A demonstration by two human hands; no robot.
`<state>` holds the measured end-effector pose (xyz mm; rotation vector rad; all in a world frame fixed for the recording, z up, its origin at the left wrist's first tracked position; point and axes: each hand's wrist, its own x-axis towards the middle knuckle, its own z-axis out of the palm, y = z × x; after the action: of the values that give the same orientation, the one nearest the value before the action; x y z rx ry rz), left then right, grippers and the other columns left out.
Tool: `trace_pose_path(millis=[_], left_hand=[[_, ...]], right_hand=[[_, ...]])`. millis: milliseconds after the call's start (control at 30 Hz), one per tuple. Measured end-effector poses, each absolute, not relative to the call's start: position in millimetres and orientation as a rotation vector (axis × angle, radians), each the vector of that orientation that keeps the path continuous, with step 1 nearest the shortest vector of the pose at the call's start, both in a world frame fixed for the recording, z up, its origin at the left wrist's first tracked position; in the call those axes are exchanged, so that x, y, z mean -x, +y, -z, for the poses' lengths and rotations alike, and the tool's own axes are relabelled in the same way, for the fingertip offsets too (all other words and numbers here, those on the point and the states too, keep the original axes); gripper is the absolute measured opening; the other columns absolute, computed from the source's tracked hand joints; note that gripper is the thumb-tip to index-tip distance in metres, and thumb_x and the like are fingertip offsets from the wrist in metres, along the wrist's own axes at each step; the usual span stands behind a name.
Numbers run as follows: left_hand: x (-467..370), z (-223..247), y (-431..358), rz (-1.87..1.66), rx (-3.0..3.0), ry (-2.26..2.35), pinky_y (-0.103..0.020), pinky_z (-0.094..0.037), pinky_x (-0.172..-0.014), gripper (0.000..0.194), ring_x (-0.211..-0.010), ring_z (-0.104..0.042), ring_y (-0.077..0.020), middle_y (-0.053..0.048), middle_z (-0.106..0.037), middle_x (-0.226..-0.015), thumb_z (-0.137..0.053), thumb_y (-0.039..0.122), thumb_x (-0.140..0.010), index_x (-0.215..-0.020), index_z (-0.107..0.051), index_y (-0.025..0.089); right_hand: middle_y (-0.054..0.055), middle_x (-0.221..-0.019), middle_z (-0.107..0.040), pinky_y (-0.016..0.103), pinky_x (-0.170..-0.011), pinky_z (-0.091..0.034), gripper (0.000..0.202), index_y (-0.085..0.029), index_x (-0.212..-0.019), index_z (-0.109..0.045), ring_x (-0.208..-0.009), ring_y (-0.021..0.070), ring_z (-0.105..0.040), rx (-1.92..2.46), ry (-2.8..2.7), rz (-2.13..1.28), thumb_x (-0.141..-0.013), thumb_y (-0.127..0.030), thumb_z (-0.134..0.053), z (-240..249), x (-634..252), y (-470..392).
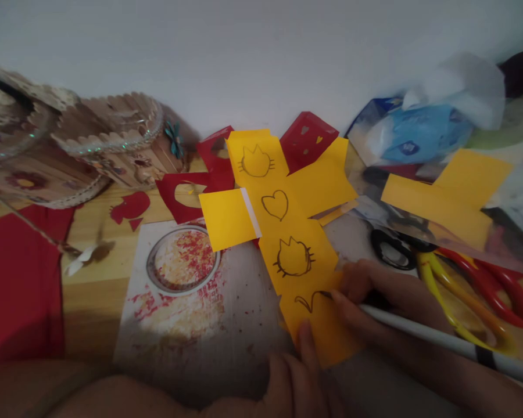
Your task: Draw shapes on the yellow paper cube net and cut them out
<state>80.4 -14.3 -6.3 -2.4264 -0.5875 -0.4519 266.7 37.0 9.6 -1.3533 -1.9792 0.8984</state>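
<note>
My right hand (375, 302) is closed around a white marker (422, 331), its dark tip touching a long yellow paper piece (331, 342). Under the tip is a partly drawn line shape. Above it on the paper are a cat head, a heart and another cat head in dark outline. My left hand (294, 377) rests at the paper's lower edge, one finger extended onto it, the others curled; it grips nothing. A yellow side flap (226, 219) with a white strip sticks out to the left.
A round dish (183, 259) of red and yellow bits sits on a grey board (135, 313). Scissors (466, 296) lie right, near yellow scraps (440, 203). Red cutouts (131, 208), wooden-stick baskets (117, 139) and a blue packet (422, 133) stand behind.
</note>
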Motion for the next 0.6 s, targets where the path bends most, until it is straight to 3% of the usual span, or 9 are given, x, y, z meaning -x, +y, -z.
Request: trace_pose_path(millis=[600], left_hand=[[-81.0, -0.4, -11.3, 0.410, 2.445, -0.544, -0.021, -0.040, -0.047, 0.035, -0.045, -0.050, -0.0099, 0.006, -0.073, -0.076, -0.030, 0.000, -0.095, -0.073, -0.049, 0.020]], right_hand=[[-0.007, -0.048, -0.042, 0.018, -0.038, -0.031, 0.026, -0.023, -0.060, -0.037, -0.042, 0.0080, -0.037, 1.351, -1.973, -0.914, -0.078, -0.015, -0.054, -9.1, -266.7, 36.9]])
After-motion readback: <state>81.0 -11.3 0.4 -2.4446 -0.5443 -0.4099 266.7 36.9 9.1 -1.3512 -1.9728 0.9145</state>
